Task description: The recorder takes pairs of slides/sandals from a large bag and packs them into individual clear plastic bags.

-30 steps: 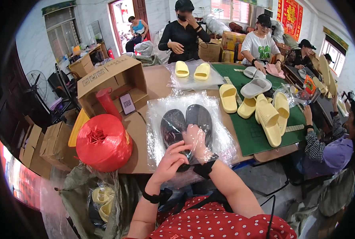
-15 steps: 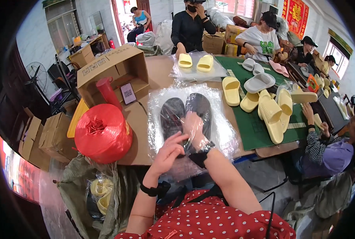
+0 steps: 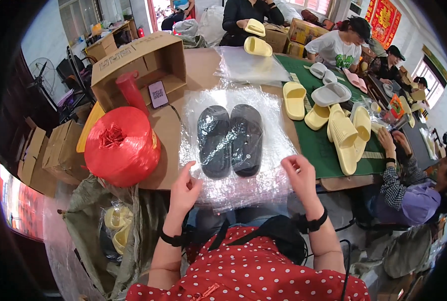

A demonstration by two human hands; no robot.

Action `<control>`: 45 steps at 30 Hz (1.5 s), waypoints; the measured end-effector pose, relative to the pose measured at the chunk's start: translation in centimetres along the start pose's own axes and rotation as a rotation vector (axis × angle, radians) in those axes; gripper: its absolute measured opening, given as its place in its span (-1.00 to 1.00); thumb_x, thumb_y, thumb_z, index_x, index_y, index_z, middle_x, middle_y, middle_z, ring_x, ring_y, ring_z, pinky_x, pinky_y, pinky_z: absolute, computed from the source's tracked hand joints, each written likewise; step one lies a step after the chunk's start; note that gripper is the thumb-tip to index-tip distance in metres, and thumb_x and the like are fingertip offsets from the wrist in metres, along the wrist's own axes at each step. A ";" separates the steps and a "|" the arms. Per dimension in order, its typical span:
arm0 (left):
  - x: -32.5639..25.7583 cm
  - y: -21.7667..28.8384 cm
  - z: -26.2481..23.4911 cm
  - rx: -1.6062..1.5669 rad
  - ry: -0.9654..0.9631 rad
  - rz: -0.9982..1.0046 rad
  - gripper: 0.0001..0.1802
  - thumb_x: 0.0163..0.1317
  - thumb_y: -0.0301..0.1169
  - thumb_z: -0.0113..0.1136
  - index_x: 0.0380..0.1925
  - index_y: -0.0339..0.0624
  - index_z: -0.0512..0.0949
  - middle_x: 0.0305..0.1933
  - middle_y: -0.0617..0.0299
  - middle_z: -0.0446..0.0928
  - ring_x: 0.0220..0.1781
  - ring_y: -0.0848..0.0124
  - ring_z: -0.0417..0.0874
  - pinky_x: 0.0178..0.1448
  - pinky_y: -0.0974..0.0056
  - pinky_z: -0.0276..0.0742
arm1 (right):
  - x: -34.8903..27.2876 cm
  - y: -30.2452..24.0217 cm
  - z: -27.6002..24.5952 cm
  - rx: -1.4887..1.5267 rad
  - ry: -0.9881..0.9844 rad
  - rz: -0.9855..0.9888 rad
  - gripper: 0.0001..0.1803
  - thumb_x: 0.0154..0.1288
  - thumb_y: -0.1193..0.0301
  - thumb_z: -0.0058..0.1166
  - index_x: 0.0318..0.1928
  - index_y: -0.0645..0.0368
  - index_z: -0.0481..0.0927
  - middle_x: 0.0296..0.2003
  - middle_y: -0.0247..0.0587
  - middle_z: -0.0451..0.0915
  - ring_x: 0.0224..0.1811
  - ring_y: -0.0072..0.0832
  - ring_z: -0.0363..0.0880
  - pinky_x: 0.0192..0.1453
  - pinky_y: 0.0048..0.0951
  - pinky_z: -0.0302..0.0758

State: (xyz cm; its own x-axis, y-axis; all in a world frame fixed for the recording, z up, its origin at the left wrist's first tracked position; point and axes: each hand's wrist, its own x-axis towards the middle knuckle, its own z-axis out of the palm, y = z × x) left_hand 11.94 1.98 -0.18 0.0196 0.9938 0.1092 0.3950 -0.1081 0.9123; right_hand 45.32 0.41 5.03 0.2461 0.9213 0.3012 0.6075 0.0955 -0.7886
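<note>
A pair of black slide slippers (image 3: 230, 140) lies side by side inside a clear plastic bag (image 3: 276, 135). The bag rests on more plastic bags at the table's front edge. At its lower left edge is my left hand (image 3: 186, 191), index finger raised, thumb apart from it and the other fingers curled. Across the bag, my right hand (image 3: 302, 179) is bent over the lower right edge, its thumb and index finger apart. Both look open, with no grip on the film visible.
Left stand a red roll of plastic twine (image 3: 123, 145), a cardboard box (image 3: 138, 70) and a phone (image 3: 157, 94). Yellow slippers (image 3: 341, 140) and grey ones (image 3: 331, 94) lie on the green mat (image 3: 308, 155). Opposite, a person (image 3: 243, 17) holds yellow slippers (image 3: 257, 46). An open sack (image 3: 83, 215) sits below left.
My right hand has left the slippers and moved to the bag's right edge; my left hand has shifted left. The person opposite has lifted the yellow slippers off the plastic. My view has tilted slightly.
</note>
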 end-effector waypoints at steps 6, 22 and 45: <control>1.3 2.7 0.0 -0.207 -0.082 -0.067 -0.42 0.22 -0.54 0.19 0.28 -0.16 0.37 -0.52 0.27 0.55 -0.58 0.58 0.47 -0.45 0.41 0.40 | 6.1 2.9 1.4 0.223 -0.367 0.466 -0.34 0.21 0.16 0.31 0.20 0.31 0.43 -0.46 -0.24 0.65 -0.42 -0.59 0.56 -0.34 -0.55 0.47; 2.4 -0.8 -0.2 -0.555 -0.095 -0.128 -0.66 0.27 -0.59 0.17 0.07 -0.28 0.58 -0.48 0.42 0.47 -0.48 0.63 0.50 -0.38 0.47 0.47 | 4.8 5.0 -1.4 0.523 -0.481 0.136 -0.71 0.35 0.60 -0.09 -0.01 0.17 0.62 -0.32 -0.35 0.61 -0.39 -0.68 0.50 -0.36 -0.64 0.42; 1.0 1.1 1.9 -0.095 0.079 0.182 -0.72 0.25 -0.40 0.23 -0.60 -0.31 0.53 -0.58 0.22 0.53 -0.47 0.43 0.54 -0.34 0.30 0.40 | 1.2 6.5 -0.8 0.106 0.054 -0.067 -0.69 0.15 0.43 0.25 -0.67 0.26 0.50 -0.53 -0.28 0.42 -0.47 -0.39 0.38 -0.37 -0.36 0.33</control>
State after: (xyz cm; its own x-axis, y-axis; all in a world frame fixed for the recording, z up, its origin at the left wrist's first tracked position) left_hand 14.12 2.90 0.22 0.0086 0.9531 0.3024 0.3028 -0.2907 0.9076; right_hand 50.16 1.87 0.74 0.2496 0.8902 0.3812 0.5411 0.1983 -0.8172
